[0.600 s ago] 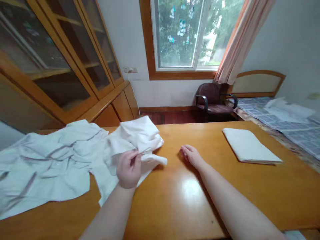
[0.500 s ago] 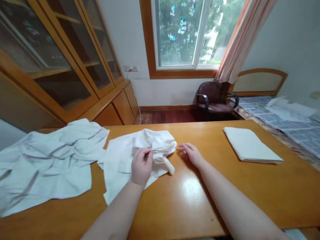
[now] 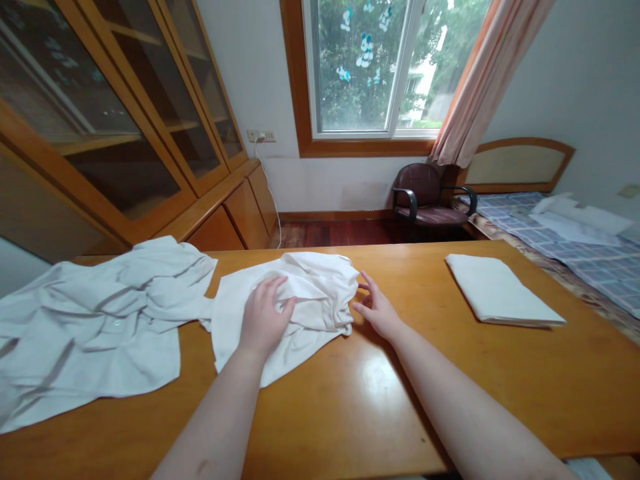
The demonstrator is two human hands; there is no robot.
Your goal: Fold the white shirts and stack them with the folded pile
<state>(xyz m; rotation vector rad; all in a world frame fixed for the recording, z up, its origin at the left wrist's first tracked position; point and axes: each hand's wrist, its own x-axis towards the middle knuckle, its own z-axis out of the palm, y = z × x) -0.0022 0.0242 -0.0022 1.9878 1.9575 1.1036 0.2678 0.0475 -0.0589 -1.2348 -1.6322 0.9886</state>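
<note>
A rumpled white cloth garment (image 3: 315, 287) lies on the wooden table, its right end bunched into folds. My left hand (image 3: 265, 313) rests over its middle with fingers spread and thumb apart, holding nothing. At the bunched right edge is my right hand (image 3: 377, 310), its fingers parted and slightly curled; whether the fingertips touch the fabric I cannot tell. To the left, a larger crumpled white shirt (image 3: 125, 320) with small buttons spreads over the table and meets the garment's left edge.
The wooden table (image 3: 330, 427) bears a flat folded white cloth (image 3: 500, 290) on its right. A glass-doored cabinet (image 3: 145, 127) stands at the left. Beyond the table are a maroon armchair (image 3: 425, 193) and a bed with a checked cover (image 3: 575, 257).
My left hand has let go of the pinched fabric, opened and shifted left. The garment's right part lies more spread out, its loose strip no longer showing. My right hand's fingers have parted more.
</note>
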